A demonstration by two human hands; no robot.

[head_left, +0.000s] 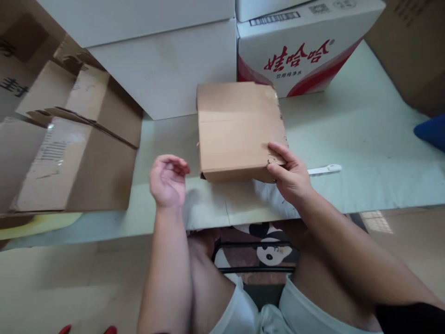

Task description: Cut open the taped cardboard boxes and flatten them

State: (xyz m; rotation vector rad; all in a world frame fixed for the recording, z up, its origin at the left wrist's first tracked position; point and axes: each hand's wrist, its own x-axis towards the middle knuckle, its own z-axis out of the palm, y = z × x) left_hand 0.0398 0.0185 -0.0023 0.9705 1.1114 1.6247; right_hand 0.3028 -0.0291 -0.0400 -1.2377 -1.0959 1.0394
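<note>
A small brown cardboard box (236, 127) is tilted above the pale green tabletop, its broad face toward me and its right edge ragged. My right hand (290, 174) grips the lower right corner, thumb underneath and fingers on the face. To the left of the box, apart from it, my left hand (170, 181) is raised with the palm turned inward and fingers loosely curled, holding nothing. Just beyond my right hand lies a white utility knife (325, 170), or a similar slim white tool, partly hidden by that hand.
Several brown cardboard boxes (100, 171) stand at the left. White cartons line the back, one (295, 60) with red lettering. The green cloth (368, 153) covers the table. A blue object (431, 131) shows at the right edge. Below the front edge is a panda-print item (271, 253).
</note>
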